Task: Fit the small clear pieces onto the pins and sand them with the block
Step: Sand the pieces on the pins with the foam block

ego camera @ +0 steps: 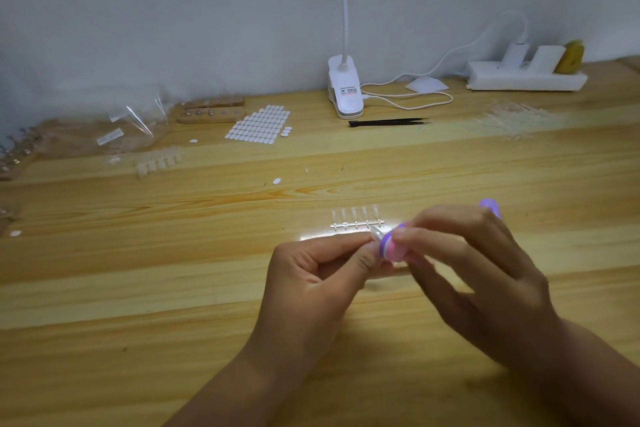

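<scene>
A: Nearest us, our left hand (pixel 318 274) is pinched narrow, thumb and forefinger closed on a small clear piece (pixel 376 234) at their tips.

B: And our right hand (pixel 478 274) grips the block (pixel 389 246), purple and pink, fingers curled round it. Its far end (pixel 490 207) pokes out past the knuckles. The near end touches the clear piece.

A: So the piece sits between both hands, above the table (pixel 173 288).

B: Just beyond the fingertips lies a clear strip (pixel 356 222) with five more pieces on it, flat on the wood.

A: Farther back, a loose white oval (pixel 276 181), then a sheet of white ovals (pixel 259 123), a wooden holder (pixel 211 113) beside it and clear bags (pixel 131 125) to the left.

B: Black tweezers (pixel 389 122) lie before the clip lamp (pixel 344 90). It carries a label, but we cannot read the print.

A: At the far right, a power strip (pixel 526 76) against the wall, with more clear strips (pixel 509 120) in front of it.
</scene>
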A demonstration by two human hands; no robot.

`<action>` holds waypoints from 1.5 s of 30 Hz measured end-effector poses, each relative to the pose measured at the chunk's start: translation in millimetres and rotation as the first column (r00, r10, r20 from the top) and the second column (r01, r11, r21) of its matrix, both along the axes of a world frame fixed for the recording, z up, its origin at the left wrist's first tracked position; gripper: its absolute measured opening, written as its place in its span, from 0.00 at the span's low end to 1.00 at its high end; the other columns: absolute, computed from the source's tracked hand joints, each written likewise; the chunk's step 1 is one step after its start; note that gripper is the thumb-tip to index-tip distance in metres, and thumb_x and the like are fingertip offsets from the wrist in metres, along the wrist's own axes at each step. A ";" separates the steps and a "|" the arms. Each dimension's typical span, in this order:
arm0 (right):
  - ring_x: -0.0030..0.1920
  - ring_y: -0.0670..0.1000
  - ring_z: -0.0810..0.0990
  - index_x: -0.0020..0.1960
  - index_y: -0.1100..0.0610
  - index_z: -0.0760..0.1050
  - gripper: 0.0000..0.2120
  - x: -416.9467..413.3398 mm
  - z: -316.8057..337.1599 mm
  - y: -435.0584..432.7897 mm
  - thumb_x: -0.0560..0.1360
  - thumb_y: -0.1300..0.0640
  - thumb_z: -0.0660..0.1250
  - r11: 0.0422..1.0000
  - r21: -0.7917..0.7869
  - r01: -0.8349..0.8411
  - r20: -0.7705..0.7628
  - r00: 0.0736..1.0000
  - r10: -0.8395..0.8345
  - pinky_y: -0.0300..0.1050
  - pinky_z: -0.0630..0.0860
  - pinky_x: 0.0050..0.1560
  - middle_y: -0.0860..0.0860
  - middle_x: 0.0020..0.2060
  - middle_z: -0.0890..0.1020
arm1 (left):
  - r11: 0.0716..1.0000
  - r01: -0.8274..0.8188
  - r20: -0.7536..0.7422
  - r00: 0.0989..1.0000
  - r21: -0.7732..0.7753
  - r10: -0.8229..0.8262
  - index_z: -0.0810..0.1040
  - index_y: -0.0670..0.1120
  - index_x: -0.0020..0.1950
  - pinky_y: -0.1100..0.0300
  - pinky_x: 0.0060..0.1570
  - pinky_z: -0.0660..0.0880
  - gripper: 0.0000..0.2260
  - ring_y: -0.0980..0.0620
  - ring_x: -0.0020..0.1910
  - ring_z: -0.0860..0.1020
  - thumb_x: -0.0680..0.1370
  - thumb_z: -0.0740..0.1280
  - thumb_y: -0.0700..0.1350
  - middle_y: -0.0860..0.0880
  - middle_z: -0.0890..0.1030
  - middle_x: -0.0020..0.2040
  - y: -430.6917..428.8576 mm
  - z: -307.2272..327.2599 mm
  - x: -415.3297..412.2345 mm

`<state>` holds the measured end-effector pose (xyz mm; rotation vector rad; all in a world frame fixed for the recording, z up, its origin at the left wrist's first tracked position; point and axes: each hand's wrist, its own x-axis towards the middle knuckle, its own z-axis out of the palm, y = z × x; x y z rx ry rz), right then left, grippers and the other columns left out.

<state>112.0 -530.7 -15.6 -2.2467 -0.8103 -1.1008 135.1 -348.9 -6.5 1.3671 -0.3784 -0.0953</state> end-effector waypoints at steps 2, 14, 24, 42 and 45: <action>0.51 0.52 0.80 0.58 0.60 0.77 0.11 3.0 1.9 -4.3 0.77 0.67 0.70 0.999 0.032 0.040 -0.017 0.999 -0.040 0.43 0.76 0.56 0.57 0.49 0.81 | 0.999 -0.033 -0.027 0.999 0.002 0.033 0.87 0.40 0.46 0.70 0.36 0.75 0.08 0.50 0.39 0.86 0.71 0.72 0.42 0.45 0.86 0.39 1.0 -1.0 1.1; 0.53 0.52 0.80 0.59 0.60 0.80 0.12 -1.0 -1.3 8.7 0.77 0.67 0.70 0.998 0.061 -0.033 -0.021 0.999 0.034 0.43 0.75 0.58 0.56 0.52 0.81 | 1.000 -0.001 0.042 0.999 0.025 0.000 0.86 0.39 0.47 0.71 0.39 0.75 0.08 0.58 0.39 0.84 0.73 0.71 0.41 0.48 0.87 0.40 0.2 2.1 -1.7; 0.53 0.53 0.80 0.59 0.61 0.80 0.13 -3.0 -1.7 13.7 0.75 0.69 0.71 0.996 0.066 -0.053 -0.008 0.999 0.053 0.43 0.75 0.58 0.55 0.51 0.81 | 0.999 -0.014 0.055 0.998 0.033 0.013 0.87 0.41 0.45 0.72 0.38 0.74 0.06 0.64 0.37 0.81 0.72 0.71 0.41 0.52 0.86 0.38 -0.3 2.4 -2.4; 0.38 0.49 0.73 0.49 0.48 0.75 0.10 -0.8 12.5 -4.6 0.72 0.56 0.57 0.772 0.628 0.100 -0.615 0.672 0.413 0.41 0.75 0.41 0.50 0.38 0.74 | 0.998 0.050 -0.081 0.996 0.031 -0.047 0.83 0.40 0.47 0.63 0.36 0.78 0.07 0.48 0.43 0.86 0.77 0.69 0.43 0.46 0.87 0.43 -0.7 -3.7 0.3; 0.38 0.51 0.73 0.51 0.48 0.76 0.10 -4.3 11.7 1.5 0.73 0.47 0.61 0.813 0.579 0.061 -0.671 0.602 0.433 0.43 0.73 0.42 0.47 0.38 0.75 | 0.997 0.067 -0.060 0.996 0.041 -0.065 0.84 0.40 0.47 0.62 0.37 0.78 0.07 0.49 0.42 0.85 0.77 0.68 0.42 0.46 0.86 0.43 0.4 -4.4 0.9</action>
